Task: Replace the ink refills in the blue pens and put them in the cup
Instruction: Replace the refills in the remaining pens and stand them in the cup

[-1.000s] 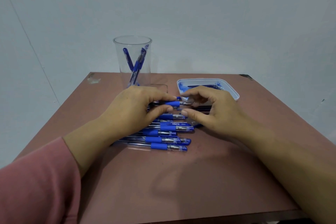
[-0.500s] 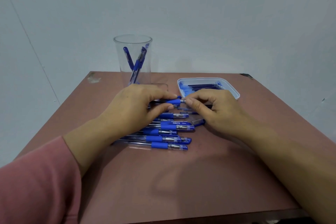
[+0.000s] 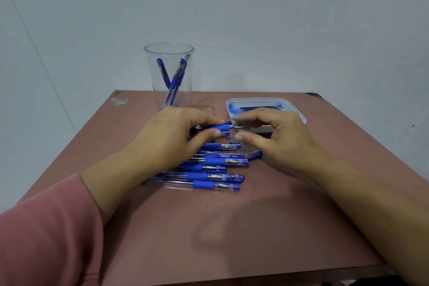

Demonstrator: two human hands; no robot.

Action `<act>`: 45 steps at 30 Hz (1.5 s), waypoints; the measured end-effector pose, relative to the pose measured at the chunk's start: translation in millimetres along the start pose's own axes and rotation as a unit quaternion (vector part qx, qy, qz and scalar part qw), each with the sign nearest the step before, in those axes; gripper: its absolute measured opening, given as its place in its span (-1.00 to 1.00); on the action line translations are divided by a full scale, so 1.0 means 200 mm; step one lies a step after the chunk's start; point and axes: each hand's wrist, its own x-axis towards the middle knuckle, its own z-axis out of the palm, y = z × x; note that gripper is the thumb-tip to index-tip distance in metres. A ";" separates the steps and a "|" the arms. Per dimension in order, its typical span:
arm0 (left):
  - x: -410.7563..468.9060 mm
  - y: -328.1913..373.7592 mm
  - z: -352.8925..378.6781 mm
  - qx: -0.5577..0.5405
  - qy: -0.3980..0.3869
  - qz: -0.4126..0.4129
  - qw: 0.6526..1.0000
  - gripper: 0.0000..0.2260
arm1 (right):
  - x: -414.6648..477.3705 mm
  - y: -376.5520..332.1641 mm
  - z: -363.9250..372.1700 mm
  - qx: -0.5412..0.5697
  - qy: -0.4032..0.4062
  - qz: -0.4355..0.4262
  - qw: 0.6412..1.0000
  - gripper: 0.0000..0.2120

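Gripping a blue pen (image 3: 221, 127) between thumb and fingers, your left hand (image 3: 171, 137) points its metal tip toward your right hand (image 3: 278, 139). The right hand's thumb and curved fingers stand apart on both sides of this tip; the fingertips are blurred, so I cannot tell if they touch it. Under your left hand more pens (image 3: 216, 169) lie in a row on the tabletop (image 3: 232, 227). Beyond the left hand stands the clear cup (image 3: 170, 76) with pens inside, and beyond the right hand the white tray (image 3: 299, 111).
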 end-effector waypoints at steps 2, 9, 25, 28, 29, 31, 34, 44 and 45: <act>0.00 0.00 0.00 0.004 0.011 0.009 1.000 -0.71 | 0.00 -0.01 0.01 0.037 -0.003 0.027 0.999 -0.75; 0.00 0.01 -0.01 0.011 0.011 0.001 1.000 -0.71 | 0.01 0.01 0.03 0.076 -0.002 0.052 0.996 -0.85; 0.01 -0.04 0.00 0.019 0.006 -0.050 0.999 -0.82 | 0.01 0.03 -0.03 -0.038 0.016 0.031 0.999 -0.82; 0.00 -0.03 0.00 0.010 0.004 -0.041 0.999 -0.83 | 0.01 0.02 -0.02 -0.027 -0.001 0.020 0.999 -0.77; 0.00 -0.02 0.00 0.010 0.003 -0.038 0.999 -0.83 | 0.01 0.02 -0.01 -0.022 -0.003 0.017 1.000 -0.77; 0.00 -0.02 0.00 0.011 0.000 -0.034 0.999 -0.83 | 0.01 0.02 -0.01 -0.021 -0.005 0.008 1.000 -0.79; 0.00 -0.01 0.00 0.007 -0.001 -0.028 1.000 -0.81 | 0.01 0.03 -0.01 -0.025 -0.009 -0.009 1.000 -0.83; 0.00 -0.03 -0.01 -0.004 0.004 -0.033 0.999 -0.83 | 0.01 0.06 -0.06 -0.015 -0.033 0.002 0.999 -0.80; 0.01 -0.03 -0.01 -0.004 0.005 -0.037 0.999 -0.83 | 0.02 0.07 -0.07 -0.005 -0.025 0.014 1.000 -0.79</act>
